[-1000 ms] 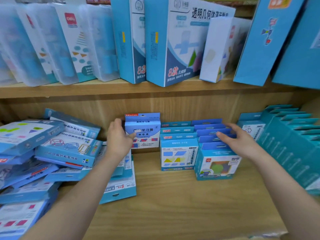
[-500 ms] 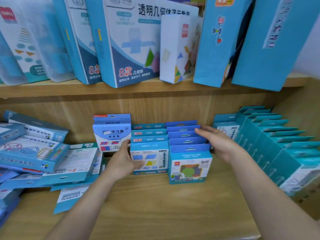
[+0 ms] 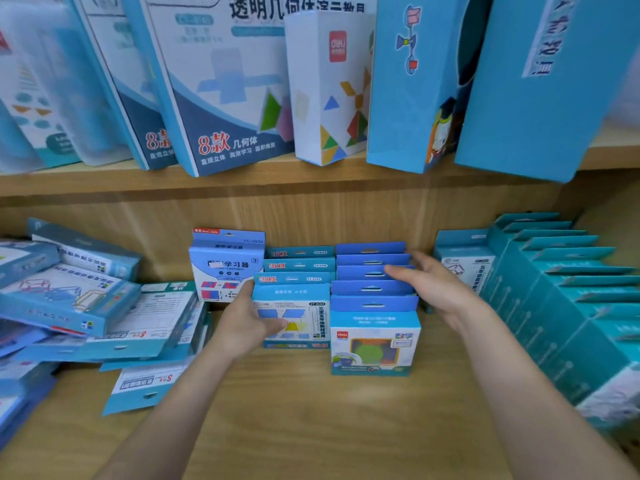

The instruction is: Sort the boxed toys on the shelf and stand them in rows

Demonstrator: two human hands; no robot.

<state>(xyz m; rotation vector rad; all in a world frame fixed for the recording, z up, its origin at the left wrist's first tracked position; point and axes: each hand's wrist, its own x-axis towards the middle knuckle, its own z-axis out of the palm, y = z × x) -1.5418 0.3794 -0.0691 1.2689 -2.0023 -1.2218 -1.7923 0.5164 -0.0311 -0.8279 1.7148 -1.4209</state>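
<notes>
Lower shelf (image 3: 311, 427), read from the front deli box (image 3: 375, 341) as landmark. Just left of it stands the trapezoid box (image 3: 294, 317), front of a row of four. The left hand (image 3: 247, 323) grips this box by its left edge, thumb curled across the printed face. The deli box fronts a row of five, whose hang tabs (image 3: 372, 288) step up behind it. The right hand (image 3: 440, 292), up and right of the landmark, has straight fingers laid against those tabs and holds nothing. One learning-device box (image 3: 227, 265) stands up and left of the landmark, and a loose heap (image 3: 86, 306) lies farther left.
</notes>
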